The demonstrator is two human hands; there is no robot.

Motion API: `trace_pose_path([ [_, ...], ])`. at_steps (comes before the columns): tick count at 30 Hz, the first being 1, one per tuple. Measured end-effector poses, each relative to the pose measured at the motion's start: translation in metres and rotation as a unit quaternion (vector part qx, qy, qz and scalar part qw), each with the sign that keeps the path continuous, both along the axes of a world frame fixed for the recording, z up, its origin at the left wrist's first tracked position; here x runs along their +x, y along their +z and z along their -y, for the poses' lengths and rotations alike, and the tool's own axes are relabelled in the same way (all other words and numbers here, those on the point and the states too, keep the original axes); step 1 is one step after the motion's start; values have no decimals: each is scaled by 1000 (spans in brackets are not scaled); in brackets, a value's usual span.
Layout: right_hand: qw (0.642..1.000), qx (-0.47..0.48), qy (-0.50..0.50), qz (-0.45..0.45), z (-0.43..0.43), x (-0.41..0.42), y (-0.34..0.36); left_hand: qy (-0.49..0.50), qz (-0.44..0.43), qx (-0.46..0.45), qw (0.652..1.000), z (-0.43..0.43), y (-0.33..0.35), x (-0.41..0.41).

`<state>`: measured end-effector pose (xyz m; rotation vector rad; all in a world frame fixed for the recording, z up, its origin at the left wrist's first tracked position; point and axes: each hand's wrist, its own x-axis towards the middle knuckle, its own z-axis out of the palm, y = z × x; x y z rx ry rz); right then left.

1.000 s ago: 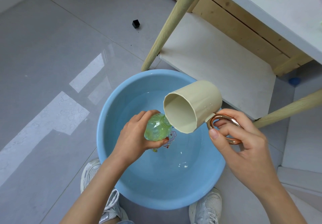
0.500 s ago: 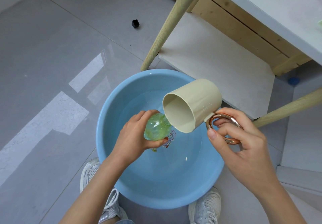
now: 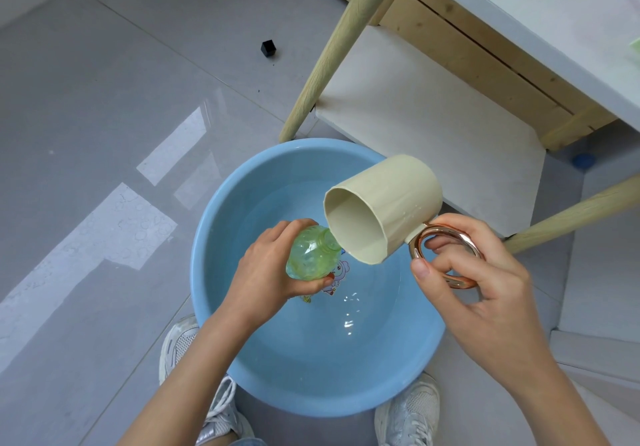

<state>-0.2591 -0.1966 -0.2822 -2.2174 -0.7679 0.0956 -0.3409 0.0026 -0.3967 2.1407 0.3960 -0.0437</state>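
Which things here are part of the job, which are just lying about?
In use: left hand, green bottle, right hand, cream mug tipped at the bottle's mouth, blue basin underneath.
Lying about: black cube and small blue thing on the floor, wooden table.

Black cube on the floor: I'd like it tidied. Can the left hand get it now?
Probably not yet: the left hand grips the green bottle over the blue basin, and the black cube lies well beyond its far rim.
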Motion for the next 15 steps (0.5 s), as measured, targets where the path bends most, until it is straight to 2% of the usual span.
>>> trace_pose_path([
  [15,998,-29,17,51,0,-1,0,1,1,0,1000,0,-1,0],
])
